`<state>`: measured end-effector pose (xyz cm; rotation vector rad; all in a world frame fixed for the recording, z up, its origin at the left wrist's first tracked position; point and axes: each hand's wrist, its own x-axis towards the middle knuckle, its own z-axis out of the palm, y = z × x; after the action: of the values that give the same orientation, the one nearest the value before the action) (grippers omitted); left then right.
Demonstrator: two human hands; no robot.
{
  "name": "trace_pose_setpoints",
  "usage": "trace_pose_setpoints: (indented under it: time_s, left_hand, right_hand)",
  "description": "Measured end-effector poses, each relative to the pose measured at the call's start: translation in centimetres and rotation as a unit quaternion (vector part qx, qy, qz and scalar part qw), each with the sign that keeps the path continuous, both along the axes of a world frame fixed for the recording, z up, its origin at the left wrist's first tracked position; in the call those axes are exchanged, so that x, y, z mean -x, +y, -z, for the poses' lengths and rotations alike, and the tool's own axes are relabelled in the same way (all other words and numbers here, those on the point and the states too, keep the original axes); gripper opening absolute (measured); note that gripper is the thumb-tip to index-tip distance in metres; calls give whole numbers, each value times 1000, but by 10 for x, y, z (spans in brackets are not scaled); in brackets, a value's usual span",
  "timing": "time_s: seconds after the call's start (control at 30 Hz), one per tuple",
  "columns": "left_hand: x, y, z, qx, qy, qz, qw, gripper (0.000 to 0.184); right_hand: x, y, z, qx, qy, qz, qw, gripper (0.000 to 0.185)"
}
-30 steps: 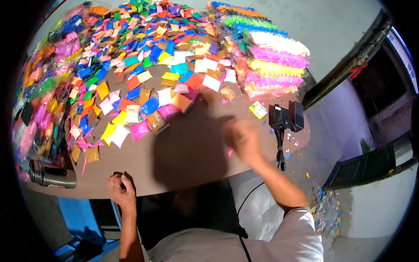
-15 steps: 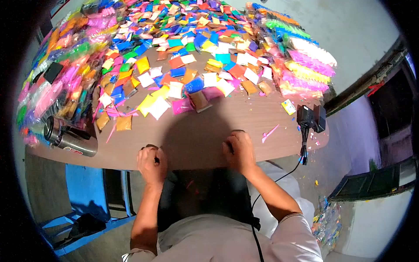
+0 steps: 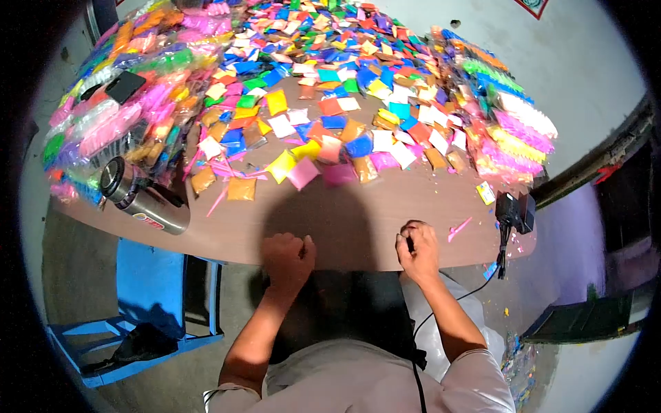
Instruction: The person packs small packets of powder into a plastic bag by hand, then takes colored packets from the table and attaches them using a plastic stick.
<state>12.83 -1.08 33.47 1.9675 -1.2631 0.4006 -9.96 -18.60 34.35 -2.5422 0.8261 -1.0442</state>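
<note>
My left hand [image 3: 288,258] rests at the table's near edge, in the shadow, with its fingers curled into a loose fist and the thumb raised beside them. Farther right, my right hand [image 3: 418,249] also lies by the edge with its fingers bent inward; a dark gap shows between thumb and fingers. I see nothing held in either hand. Beyond them, a row of small filled packets lies nearest, among them a pink packet [image 3: 303,174], a yellow one [image 3: 281,166] and a brown one [image 3: 241,189]. Neither hand touches a packet.
Many colourful packets cover the table [image 3: 227,227] at the back. Bagged bundles are piled left [image 3: 110,131] and right [image 3: 520,131]. A steel flask [image 3: 155,206] lies left, a phone [image 3: 125,87] on the left pile. Black adapters [image 3: 508,210] with cables sit right. A blue chair [image 3: 148,282] stands below left.
The view has shifted, so the table appears farther right. My left hand has moved right along the edge into the shadow. A pink packet now lies where a white one showed at the front.
</note>
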Motion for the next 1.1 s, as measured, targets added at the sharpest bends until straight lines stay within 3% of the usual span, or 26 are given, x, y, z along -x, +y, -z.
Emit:
trace_pose_setpoints:
  time_s: [0.27, 0.43, 0.5, 0.63, 0.83, 1.1]
  left_hand:
    - [0, -5, 4, -30, 16, -4, 999, 33]
    - [6, -7, -19, -53, 22, -3, 998, 35]
    - [8, -10, -26, -151, 20, -4, 988, 34]
    - [9, -19, -24, -184, -3, -8, 983, 35]
    - [2, -25, -21, -178, 11, 8, 984, 37]
    - [-22, -74, -16, -66, 117, 55, 989, 37]
  right_hand:
    - [-1, 0, 0, 9, -12, -6, 1000, 16]
    - [3, 1, -5, 6, -1, -15, 1000, 17]
    - [3, -4, -5, 6, -2, -25, 1000, 18]
    - [6, -5, -6, 17, -2, -32, 999, 17]
    - [6, -5, -4, 18, 24, -8, 1000, 15]
    - [7, -7, -6, 16, 27, -26, 999, 17]
